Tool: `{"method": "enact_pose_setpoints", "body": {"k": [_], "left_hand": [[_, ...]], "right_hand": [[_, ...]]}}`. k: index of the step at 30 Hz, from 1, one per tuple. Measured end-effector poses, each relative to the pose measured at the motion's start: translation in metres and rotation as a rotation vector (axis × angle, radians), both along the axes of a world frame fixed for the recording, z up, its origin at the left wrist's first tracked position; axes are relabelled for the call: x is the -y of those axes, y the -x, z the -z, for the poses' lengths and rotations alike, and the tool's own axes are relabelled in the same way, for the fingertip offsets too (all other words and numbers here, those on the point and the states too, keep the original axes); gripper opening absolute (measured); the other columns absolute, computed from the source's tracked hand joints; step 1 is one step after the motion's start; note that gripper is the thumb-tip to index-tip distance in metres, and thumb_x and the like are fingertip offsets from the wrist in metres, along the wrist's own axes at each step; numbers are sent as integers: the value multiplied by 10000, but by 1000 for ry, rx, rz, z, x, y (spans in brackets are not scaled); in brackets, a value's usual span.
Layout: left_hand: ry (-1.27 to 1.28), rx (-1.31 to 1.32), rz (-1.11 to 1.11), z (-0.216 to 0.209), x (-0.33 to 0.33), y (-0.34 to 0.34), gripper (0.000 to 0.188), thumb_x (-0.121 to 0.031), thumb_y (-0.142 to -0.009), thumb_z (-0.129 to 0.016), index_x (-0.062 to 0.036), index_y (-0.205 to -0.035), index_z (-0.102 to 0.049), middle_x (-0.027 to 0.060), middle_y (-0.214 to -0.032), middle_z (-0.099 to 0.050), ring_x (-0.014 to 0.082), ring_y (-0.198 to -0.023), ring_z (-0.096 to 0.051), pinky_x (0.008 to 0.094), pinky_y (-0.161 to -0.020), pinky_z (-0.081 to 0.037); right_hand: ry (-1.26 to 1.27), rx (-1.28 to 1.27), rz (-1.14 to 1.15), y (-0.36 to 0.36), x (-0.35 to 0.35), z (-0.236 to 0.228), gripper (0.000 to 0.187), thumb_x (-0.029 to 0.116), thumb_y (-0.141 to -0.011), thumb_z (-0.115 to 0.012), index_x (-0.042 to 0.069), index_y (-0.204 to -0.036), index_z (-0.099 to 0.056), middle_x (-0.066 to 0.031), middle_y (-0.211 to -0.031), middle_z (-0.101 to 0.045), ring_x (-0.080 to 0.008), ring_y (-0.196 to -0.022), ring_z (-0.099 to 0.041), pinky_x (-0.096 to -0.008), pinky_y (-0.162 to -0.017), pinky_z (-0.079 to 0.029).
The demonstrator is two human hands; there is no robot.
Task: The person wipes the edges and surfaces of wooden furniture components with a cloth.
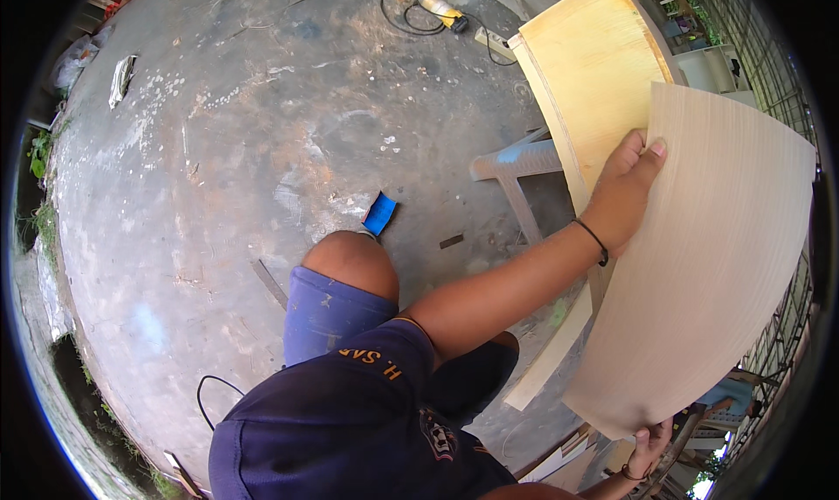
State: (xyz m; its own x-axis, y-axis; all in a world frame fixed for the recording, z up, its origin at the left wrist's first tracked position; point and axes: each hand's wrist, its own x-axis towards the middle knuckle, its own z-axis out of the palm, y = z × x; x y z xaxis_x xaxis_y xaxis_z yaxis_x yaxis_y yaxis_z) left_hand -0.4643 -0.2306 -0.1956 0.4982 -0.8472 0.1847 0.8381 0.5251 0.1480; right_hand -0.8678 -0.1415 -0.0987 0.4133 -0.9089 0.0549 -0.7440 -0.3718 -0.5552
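A thin, curved sheet of pale wood-grain veneer or laminate point(708, 246) is held up on the right. My left hand point(625, 181) grips its left edge, with the thumb on the near face and the fingers behind. Near the bottom corner, my right hand point(648, 447) pinches the lower edge. Behind the sheet stands a board with a yellowish face point(599, 63), which the sheet partly overlaps. A light wooden strip point(551, 351) slants below my left forearm.
A blue-grey trestle stand point(520, 159) is under the board. On the worn concrete floor point(210, 168) lie a blue curved scrap point(379, 213), a yellow corded power tool point(441, 10), a power strip point(496, 44) and small offcuts. Wire mesh point(773, 54) runs along the right.
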Motion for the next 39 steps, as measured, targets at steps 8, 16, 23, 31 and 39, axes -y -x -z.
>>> {"method": "enact_pose_setpoints", "body": {"k": [8, 16, 23, 31, 39], "left_hand": [[-272, 20, -410, 57, 37, -55, 301, -167, -918, -444, 0, -1168, -441, 53, -987, -574, 109, -911, -518, 270, -814, -419], [-440, -4, -460, 87, 65, -76, 300, -90, -822, -575, -15, -1109, -523, 53, -893, -560, 116, -770, -542, 247, -701, -446], [-584, 32, -540, 99, 78, -82, 327, -91, -756, -653, 30, -1049, -575, 49, -872, -532, 120, -712, -529, 246, -674, -449], [-710, 100, -522, 104, 78, -87, 484, -134, -721, -689, 23, -1156, -548, 49, -888, -504, 126, -724, -481, 262, -675, -447], [-747, 157, -561, 108, 74, -91, 439, -142, -707, -678, -40, -1123, -582, 65, -876, -498, 148, -705, -465, 279, -677, -432]], "right_hand": [[224, -201, 187, -105, 12, -42, 407, 245, -883, -542, -53, -1150, -467, -91, -987, -549, -169, -908, -492, -285, -838, -367], [485, -366, 66, -127, 55, -39, 483, 159, -899, -525, -55, -1297, -354, -176, -1237, -473, -205, -1109, -443, -299, -952, -320], [424, -332, 23, -145, 60, -15, 515, 123, -906, -491, -21, -1356, -287, -178, -1398, -310, -236, -1287, -297, -321, -1039, -227], [432, -387, 9, -153, 66, -13, 518, 105, -896, -496, -65, -1338, -286, -200, -1387, -315, -252, -1281, -308, -332, -1039, -232], [427, -377, 25, -154, 72, -8, 523, 103, -891, -502, -65, -1337, -287, -196, -1393, -310, -251, -1282, -310, -333, -1035, -247]]}}
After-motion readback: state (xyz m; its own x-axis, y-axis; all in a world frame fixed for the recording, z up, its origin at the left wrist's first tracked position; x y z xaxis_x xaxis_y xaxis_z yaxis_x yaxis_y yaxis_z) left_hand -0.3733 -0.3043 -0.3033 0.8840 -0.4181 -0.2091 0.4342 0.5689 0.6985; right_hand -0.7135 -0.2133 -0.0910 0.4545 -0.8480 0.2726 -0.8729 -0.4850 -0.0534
